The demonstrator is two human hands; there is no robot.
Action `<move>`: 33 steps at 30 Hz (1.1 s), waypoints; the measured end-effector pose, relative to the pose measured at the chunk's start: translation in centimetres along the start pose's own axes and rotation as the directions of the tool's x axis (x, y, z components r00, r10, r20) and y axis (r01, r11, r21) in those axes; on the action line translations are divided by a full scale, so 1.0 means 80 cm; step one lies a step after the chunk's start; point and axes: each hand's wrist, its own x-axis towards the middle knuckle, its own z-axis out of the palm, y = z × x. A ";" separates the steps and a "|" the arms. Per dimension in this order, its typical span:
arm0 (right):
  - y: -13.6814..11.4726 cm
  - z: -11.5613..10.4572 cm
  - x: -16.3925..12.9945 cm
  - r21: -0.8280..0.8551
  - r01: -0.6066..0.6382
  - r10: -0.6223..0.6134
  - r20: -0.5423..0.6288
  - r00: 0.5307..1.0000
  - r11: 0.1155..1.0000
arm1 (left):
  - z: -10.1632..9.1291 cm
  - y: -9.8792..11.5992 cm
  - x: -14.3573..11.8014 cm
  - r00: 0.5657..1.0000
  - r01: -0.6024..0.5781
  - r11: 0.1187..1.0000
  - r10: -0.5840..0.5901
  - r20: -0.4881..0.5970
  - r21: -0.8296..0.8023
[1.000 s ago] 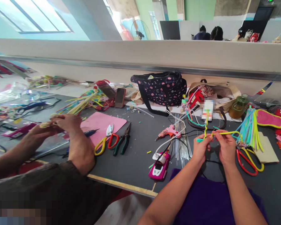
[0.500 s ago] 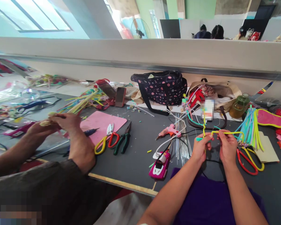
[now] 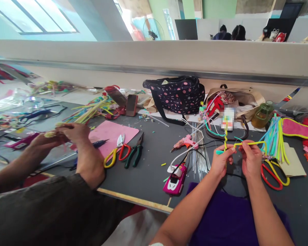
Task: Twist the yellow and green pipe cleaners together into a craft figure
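My left hand pinches the lower part of a yellow pipe cleaner twist that stands upright above my thumb. A short teal piece pokes out beside that thumb. Close on the right, my right hand has its thumb and fingertips closed on a loose yellow pipe cleaner, whose far end bends downward. This strand runs across the small gap between my hands to the twist. Whatever lies inside the left fingers is hidden.
Red-and-yellow scissors lie right of my hands below a pipe cleaner bundle. Left are a pink glue gun, a magenta power strip, scissors and pliers. A co-worker's hands hold something pale.
Both my hands have shifted very slightly right with the yellow pipe cleaners still pinched. The co-worker's fingers have moved a little over the pale piece.
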 end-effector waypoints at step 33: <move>-0.012 -0.001 -0.007 -0.189 0.124 -0.088 0.186 0.978 0.974 | 0.004 0.006 -0.005 0.976 0.172 0.974 -0.148 0.162 -0.147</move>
